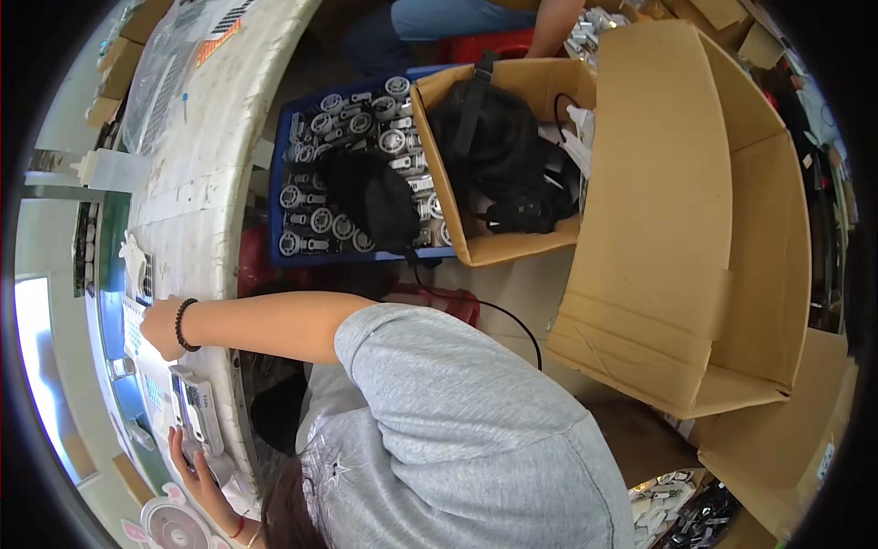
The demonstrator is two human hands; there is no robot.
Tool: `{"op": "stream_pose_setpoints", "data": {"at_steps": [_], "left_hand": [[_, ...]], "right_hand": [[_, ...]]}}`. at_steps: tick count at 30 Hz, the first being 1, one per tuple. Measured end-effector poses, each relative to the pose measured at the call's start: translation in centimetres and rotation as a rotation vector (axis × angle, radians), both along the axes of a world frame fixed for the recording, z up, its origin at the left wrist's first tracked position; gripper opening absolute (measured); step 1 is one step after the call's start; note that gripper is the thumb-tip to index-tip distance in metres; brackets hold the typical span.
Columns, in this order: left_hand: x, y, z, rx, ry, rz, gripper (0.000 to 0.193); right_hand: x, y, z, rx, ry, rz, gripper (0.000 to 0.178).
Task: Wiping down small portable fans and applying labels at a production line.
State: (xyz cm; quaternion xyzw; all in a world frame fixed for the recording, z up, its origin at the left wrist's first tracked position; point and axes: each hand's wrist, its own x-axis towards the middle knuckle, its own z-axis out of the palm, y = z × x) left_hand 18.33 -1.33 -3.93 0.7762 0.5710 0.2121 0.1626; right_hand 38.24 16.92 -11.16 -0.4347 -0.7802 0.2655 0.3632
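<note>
My right arm, in a grey short sleeve, stretches left over the white table (197,197). My right hand (165,328), with a dark bead bracelet at the wrist, is curled over a white sheet with small printed rows (133,328). Its fingertips are hidden, and what they hold cannot be made out. Lower on the table, my left hand (201,483) has its fingers spread, beside long white-and-grey handheld devices (203,414) lying side by side. It wears a red string at the wrist.
Right of the table, a blue crate (277,188) holds several grey-and-black round-headed parts. An open carton (444,165) with black bags and a larger carton (654,220) stand beyond. Another person's arm (554,29) shows at the top. A round pink-and-white fan (176,528) is lower left.
</note>
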Motion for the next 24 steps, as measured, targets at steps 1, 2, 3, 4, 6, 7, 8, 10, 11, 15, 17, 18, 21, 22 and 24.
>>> {"op": "stream_pose_setpoints", "data": {"at_steps": [1,2,3,4,6,7,8,10,11,15,17,18,21,22,24], "left_hand": [[0.4,-0.3,0.1,0.001,0.024,0.009,0.043],[0.7,-0.4,0.0,0.000,-0.028,0.020,0.043],[1.0,-0.7,-0.1,-0.002,-0.081,0.033,0.043],[1.1,-0.3,-0.9,-0.025,-0.152,0.057,0.043],[1.1,-0.4,-0.6,-0.020,-0.098,0.067,0.043],[0.8,-0.4,-0.6,-0.021,-0.061,0.059,0.043],[0.9,-0.4,-0.5,-0.020,-0.058,0.072,0.043],[1.4,-0.2,-0.6,-0.009,-0.052,0.095,0.042],[1.7,0.1,-0.9,0.005,-0.061,0.077,0.042],[1.9,0.3,-0.1,0.011,-0.082,0.057,0.041],[2.4,1.0,-0.6,0.016,-0.061,0.030,0.041],[1.4,1.1,-0.8,0.007,-0.089,0.047,0.042],[-6.4,-5.9,1.2,0.058,-0.007,0.318,0.042],[-5.6,-4.7,0.9,0.031,0.011,0.294,0.042],[-2.2,1.3,-3.2,-0.056,-0.064,0.146,0.042]], "right_hand": [[-0.3,0.0,-0.1,0.019,0.058,-0.001,0.029],[-0.4,-0.2,-0.2,0.060,0.102,-0.053,0.023],[-0.4,-0.4,-0.6,0.058,0.122,-0.038,0.023],[0.5,-1.1,-1.0,0.056,0.203,-0.038,0.020],[0.8,-1.3,-0.4,0.111,0.272,0.056,0.015],[1.7,-1.0,0.6,0.210,0.209,0.195,0.016],[2.9,-0.9,1.7,0.321,0.290,0.225,0.014],[7.7,-1.5,6.8,0.415,0.059,0.265,0.018],[10.4,-2.1,9.3,0.489,-0.081,0.255,0.022],[7.6,3.5,15.6,0.664,-0.286,0.370,0.029],[7.4,5.8,15.2,0.676,-0.274,0.428,0.029],[4.6,5.9,14.8,0.693,-0.254,0.472,0.029],[-4.4,-2.2,14.8,0.812,-0.089,0.787,0.030],[-13.6,4.0,15.9,0.798,-0.068,0.798,0.030],[-27.6,22.2,12.9,0.702,-0.160,0.736,0.030]]}}
